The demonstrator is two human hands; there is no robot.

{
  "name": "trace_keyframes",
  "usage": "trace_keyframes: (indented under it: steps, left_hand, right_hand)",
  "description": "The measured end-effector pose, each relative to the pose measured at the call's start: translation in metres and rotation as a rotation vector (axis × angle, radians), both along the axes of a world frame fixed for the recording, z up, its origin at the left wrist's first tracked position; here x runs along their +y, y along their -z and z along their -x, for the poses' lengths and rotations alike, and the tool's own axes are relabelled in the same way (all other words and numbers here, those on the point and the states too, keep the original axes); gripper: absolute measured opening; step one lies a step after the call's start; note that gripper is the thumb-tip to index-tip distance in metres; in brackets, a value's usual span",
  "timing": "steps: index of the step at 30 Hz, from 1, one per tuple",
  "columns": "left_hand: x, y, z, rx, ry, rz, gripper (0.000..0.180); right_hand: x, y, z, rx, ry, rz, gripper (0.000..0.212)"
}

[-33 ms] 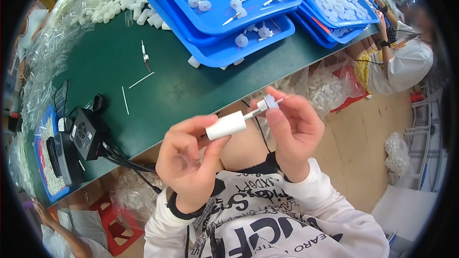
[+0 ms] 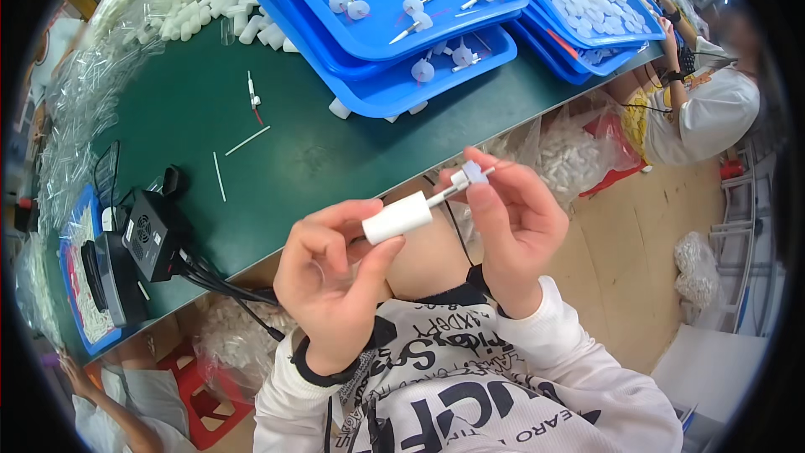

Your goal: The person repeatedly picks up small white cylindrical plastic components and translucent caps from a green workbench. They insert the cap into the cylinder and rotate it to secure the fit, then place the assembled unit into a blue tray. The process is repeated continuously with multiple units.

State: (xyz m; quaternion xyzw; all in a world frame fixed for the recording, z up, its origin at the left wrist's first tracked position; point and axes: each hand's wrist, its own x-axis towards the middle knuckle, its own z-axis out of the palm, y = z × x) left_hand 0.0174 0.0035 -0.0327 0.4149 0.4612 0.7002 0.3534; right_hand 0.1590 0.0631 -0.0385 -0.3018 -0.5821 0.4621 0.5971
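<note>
Between the thumb and fingers of my left hand [image 2: 331, 277] is a white plastic cylinder [image 2: 397, 218], tilted up to the right. My right hand [image 2: 521, 222] pinches a white disc-shaped cap [image 2: 473, 174] with a thin stem. That stem points down-left to the cylinder's right end; how far it reaches inside is hidden. A thin wire end sticks out past the cap on the right. Both hands are above my lap, just off the table edge.
On the green table [image 2: 310, 159] lie a small stemmed part [image 2: 252, 92] and two thin white sticks. Blue trays [image 2: 394, 49] hold similar parts. White cylinders [image 2: 197, 17] are heaped at the back left. A black device [image 2: 153, 235] with cables stands left; a co-worker [image 2: 713, 109] sits right.
The cap in my right hand has shifted very slightly up and to the left. My left hand and the cylinder are almost unmoved.
</note>
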Motion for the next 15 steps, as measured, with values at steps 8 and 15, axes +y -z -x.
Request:
trace_keyframes:
  steps: [8,15]
  left_hand:
    - [0.002,0.001,-0.004,-0.318,0.093,0.097,0.035]
    - [0.002,0.011,-0.015,-0.099,0.010,-0.059,0.036]
  right_hand:
    - [0.006,0.004,0.006,0.040,-0.009,-0.024,0.028]
    - [0.003,0.010,0.009,0.139,0.018,-0.049,0.023]
